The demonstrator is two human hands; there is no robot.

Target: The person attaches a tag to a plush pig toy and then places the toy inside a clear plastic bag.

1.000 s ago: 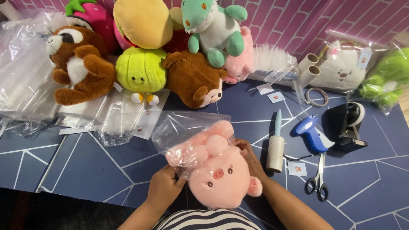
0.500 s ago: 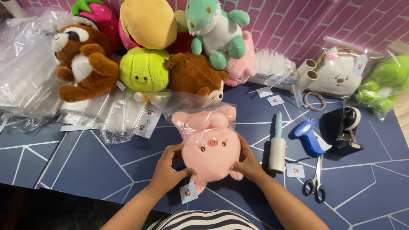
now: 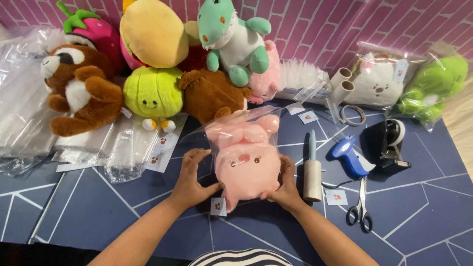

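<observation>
Hands (image 3: 194,177) hold pink pig plush (image 3: 245,158) face-up, ears away.

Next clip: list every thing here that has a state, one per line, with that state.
pink pig plush: inside a clear bag, held at both sides.
clear bag: around the pig.
left hand: pressed on the bagged pig.
right hand: gripping the bagged pig.
scissors: closed, flat on the table.
lint roller: lying flat.
white plush: bagged.
green plush: bagged.

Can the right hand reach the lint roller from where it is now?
Probably yes. The right hand holds the side of the pink plush pig, and the lint roller stands just beside it with nothing between. The hand would have to let go of the pig first.
</observation>
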